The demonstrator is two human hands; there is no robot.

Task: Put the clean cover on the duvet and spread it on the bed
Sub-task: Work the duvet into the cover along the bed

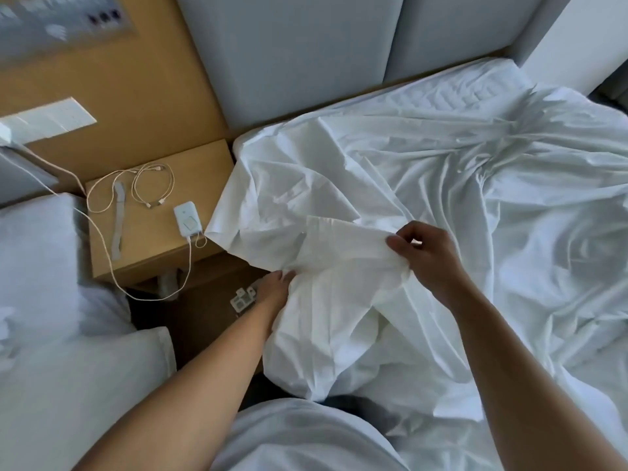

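A white duvet cover [458, 198] lies crumpled over the bed [489, 83], hanging off its left edge. My right hand [424, 256] pinches a folded corner of the white fabric [343, 239] and lifts it near the bed's left side. My left hand [277, 290] grips the same bunch of fabric lower down, its fingers partly buried in the folds. I cannot tell the duvet from its cover in the white cloth.
A wooden nightstand [204, 164] stands left of the bed with a white charger [188, 217] and coiled cables [149, 188]. A second bed with white bedding [68, 351] lies at the left. A grey padded headboard [289, 52] runs behind. White slippers [243, 299] lie on the dark floor.
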